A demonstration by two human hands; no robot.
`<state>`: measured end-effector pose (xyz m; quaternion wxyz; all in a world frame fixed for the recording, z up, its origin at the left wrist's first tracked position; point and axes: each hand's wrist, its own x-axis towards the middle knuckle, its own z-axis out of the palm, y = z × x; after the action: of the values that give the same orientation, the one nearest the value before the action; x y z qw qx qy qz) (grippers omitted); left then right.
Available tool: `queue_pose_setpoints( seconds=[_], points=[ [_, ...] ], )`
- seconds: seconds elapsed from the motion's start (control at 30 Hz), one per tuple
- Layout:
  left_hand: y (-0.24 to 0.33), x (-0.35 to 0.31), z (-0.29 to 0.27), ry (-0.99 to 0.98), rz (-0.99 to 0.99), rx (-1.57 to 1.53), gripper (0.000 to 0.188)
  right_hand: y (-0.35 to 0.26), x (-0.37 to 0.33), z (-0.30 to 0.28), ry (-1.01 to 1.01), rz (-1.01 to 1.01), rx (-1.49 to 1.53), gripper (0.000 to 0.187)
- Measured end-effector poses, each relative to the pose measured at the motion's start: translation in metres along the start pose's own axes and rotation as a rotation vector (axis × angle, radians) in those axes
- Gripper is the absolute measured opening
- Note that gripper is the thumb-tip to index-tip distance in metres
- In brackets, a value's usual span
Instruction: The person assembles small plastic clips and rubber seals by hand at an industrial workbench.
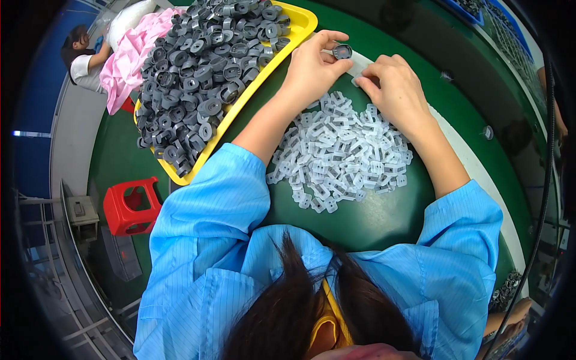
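My left hand [309,69] is closed on a small dark grey ring-shaped plastic part [342,51], held between thumb and fingers with its round opening showing. Just right of it, my right hand [397,89] pinches a small translucent plastic piece [355,80], mostly covered by the fingertips. Below both hands, a loose pile of translucent plastic pieces [345,153] is spread on the green table [348,225]. To the left of my left forearm stands a yellow tray [305,23], heaped with dark grey plastic parts [204,72] like the held one.
A red stool [113,210] stands at left on the floor. Pink cloth [129,63] and a white bag [129,23] lie beyond the tray, near another person [84,60]. Another person's arm [517,312] shows at lower right. A stray clear piece [487,132] lies far right.
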<state>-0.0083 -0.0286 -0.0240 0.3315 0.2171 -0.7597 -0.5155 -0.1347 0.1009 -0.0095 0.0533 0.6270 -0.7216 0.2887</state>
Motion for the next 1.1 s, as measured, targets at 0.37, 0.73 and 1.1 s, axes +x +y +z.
queue_pose_setpoints(
  seconds=[0.37,0.73,1.1],
  points=[
    [0.019,-0.009,0.019,0.038,0.188,0.19,0.035,0.013,0.014,0.0,0.068,0.36,0.84,0.02],
    [0.023,-0.015,0.02,0.034,0.376,0.281,0.035,0.014,0.014,0.0,0.034,0.397,1.032,0.025],
    [0.029,-0.008,0.001,-0.324,0.225,0.11,0.032,0.015,0.016,-0.037,-0.397,0.34,0.97,0.015]
  ],
)
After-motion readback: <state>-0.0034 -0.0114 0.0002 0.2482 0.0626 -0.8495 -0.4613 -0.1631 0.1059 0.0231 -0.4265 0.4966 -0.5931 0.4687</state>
